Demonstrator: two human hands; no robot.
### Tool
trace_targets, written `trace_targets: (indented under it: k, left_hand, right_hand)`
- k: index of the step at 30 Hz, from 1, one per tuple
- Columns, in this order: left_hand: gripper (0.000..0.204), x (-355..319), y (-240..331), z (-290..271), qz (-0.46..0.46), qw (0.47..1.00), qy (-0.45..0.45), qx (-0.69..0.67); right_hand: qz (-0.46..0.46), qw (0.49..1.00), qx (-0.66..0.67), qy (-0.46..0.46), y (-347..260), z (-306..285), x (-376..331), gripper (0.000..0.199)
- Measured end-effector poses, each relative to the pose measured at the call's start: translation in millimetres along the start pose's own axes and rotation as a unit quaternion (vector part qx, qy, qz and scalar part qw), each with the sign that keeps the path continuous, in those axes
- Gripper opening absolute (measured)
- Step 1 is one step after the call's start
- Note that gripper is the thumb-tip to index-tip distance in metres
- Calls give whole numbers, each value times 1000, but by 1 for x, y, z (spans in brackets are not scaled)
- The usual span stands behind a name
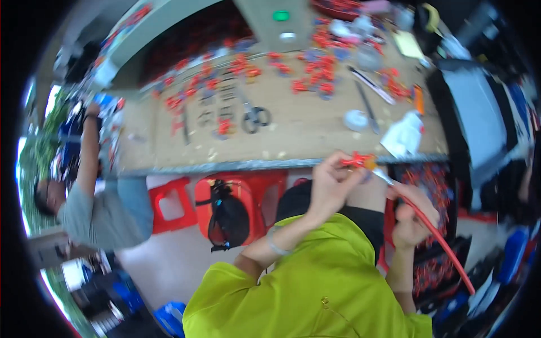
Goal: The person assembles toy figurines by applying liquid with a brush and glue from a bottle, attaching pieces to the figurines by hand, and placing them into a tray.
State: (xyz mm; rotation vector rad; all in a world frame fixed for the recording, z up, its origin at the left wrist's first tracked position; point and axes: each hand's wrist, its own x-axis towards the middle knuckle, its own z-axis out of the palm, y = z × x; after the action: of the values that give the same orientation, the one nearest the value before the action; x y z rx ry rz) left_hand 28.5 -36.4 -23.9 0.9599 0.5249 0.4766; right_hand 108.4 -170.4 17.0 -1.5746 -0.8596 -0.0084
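Observation:
My left hand (332,186) pinches a small red figure-like piece (356,161) with orange and bluish parts, held just past the table's front edge. In my right hand (414,217) is a paintbrush (433,230) with a long red handle and a silver ferrule. Its tip meets or nearly meets the piece's orange side; blur hides the exact contact. On the table close by lie a crumpled white wad (403,135) and a small round white container (356,120).
Many red pieces (315,76) lie scattered over the table (304,127). Dark-handled scissors (256,118), a dark knife-like tool (367,107) and an orange tool (418,100) rest there too. Red stools (259,191) stand in front. Another person (101,217) sits at the left, and trays of red pieces (437,191) are at right.

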Motion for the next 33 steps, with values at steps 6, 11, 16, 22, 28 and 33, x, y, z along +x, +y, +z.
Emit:
trace_targets:
  k: [6, 11, 16, 22, 28, 33]
  left_hand:
    - [7, 11, -10, 10, -31, 998, -58, -12]
    - [9, 5, -11, 19, -39, 996, -82, -25]
    - [11, 1, -17, 17, -43, 995, -86, -31]
    - [11, 3, -17, 20, -43, 995, -93, -15]
    - [10, 4, -15, 25, -30, 998, -62, -17]
    - [9, 6, -14, 20, -14, 997, -71, 12]
  right_hand:
    - [18, 999, -46, 2, 4, -16, 4, 19]
    - [-34, 998, -53, 4, 8, -13, 1, 18]
    - [-12, 997, -58, 46, 1, -19, -3, 13]
    - [37, 992, -106, 62, 5, -25, -2, 22]
    - [7, 993, -97, 63, 7, -25, 2, 11]
    - [21, 995, -42, 86, -3, -31, 2, 9]
